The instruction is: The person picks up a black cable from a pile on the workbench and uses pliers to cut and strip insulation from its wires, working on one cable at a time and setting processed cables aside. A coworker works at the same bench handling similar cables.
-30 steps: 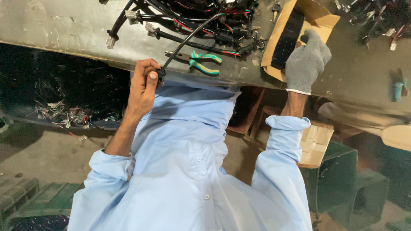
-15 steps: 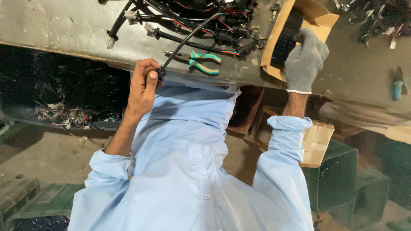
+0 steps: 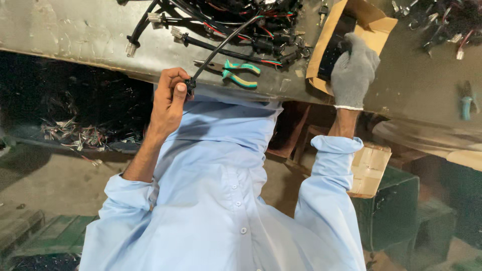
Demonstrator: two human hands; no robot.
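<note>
Black cable [image 3: 221, 50] pinched in left hand [image 3: 168, 98] grip; gloved right hand [image 3: 353, 70] (grey) grasps cardboard box [image 3: 346, 30].

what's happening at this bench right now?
A person in a light blue shirt is at a metal workbench. The bare left hand pinches the end of a black cable that runs up into the wire harness pile. The gloved right hand reaches into an open cardboard box of dark parts. Green-handled pliers lie untouched between the hands.
</note>
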